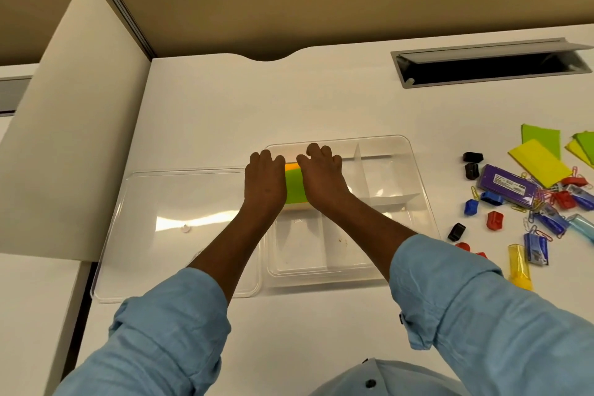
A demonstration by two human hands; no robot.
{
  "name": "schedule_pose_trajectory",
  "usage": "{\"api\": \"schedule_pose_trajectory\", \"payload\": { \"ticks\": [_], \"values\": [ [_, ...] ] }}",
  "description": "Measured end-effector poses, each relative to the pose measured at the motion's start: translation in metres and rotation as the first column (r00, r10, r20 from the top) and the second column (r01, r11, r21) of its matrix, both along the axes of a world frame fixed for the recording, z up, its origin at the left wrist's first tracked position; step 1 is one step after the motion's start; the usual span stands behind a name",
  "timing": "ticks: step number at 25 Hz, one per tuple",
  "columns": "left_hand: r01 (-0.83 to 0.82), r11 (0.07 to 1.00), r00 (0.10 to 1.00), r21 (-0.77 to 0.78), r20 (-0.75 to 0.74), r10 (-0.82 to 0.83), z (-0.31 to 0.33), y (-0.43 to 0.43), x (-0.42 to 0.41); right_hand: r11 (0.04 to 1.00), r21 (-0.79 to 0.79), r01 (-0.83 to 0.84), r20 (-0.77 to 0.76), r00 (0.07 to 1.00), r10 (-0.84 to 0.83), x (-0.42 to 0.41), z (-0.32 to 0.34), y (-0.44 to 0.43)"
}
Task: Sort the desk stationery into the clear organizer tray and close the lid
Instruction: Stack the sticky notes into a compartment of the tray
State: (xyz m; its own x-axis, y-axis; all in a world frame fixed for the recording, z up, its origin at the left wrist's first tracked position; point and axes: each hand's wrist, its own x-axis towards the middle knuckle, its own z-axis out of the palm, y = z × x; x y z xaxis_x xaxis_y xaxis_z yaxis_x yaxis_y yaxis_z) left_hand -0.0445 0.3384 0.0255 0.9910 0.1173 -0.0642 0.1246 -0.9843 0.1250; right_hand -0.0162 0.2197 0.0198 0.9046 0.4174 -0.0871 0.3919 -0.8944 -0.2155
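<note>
A clear organizer tray (414,202) with several compartments lies in the middle of the white desk. Its clear lid (167,235) lies flat to the left of it. In the tray's far left compartment sits a stack of sticky notes (294,186), green on top with orange showing at the far end. My left hand (264,185) and my right hand (321,180) rest on either side of that stack, fingers curled down over its far end. How firmly they hold it is hidden.
At the right lie loose yellow and green sticky notes (540,161), a purple box (508,186), coloured paper clips (543,194), black, red and blue binder clips (493,220) and small clear cases (535,247). A cable slot (491,69) opens at the back right. A partition stands at the left.
</note>
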Motion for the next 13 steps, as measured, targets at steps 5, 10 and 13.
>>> {"api": "schedule_pose_trajectory", "payload": {
  "ticks": [5, 10, 13],
  "values": [
    [-0.021, 0.997, 0.993, -0.076, 0.117, 0.03, -0.007, 0.004, -0.003, 1.0, 0.02, -0.013, -0.008, 1.0, 0.013, -0.001, 0.001, -0.004],
    [-0.024, 0.989, 0.966, -0.147, 0.252, 0.061, -0.001, -0.007, -0.013, 0.995, 0.1, 0.022, 0.02, 1.0, -0.024, -0.012, 0.005, -0.009],
    [0.003, 0.984, 0.946, -0.178, 0.318, 0.055, 0.006, -0.022, -0.018, 0.988, 0.147, 0.043, 0.061, 0.997, -0.053, -0.02, 0.01, -0.018]
  ]
}}
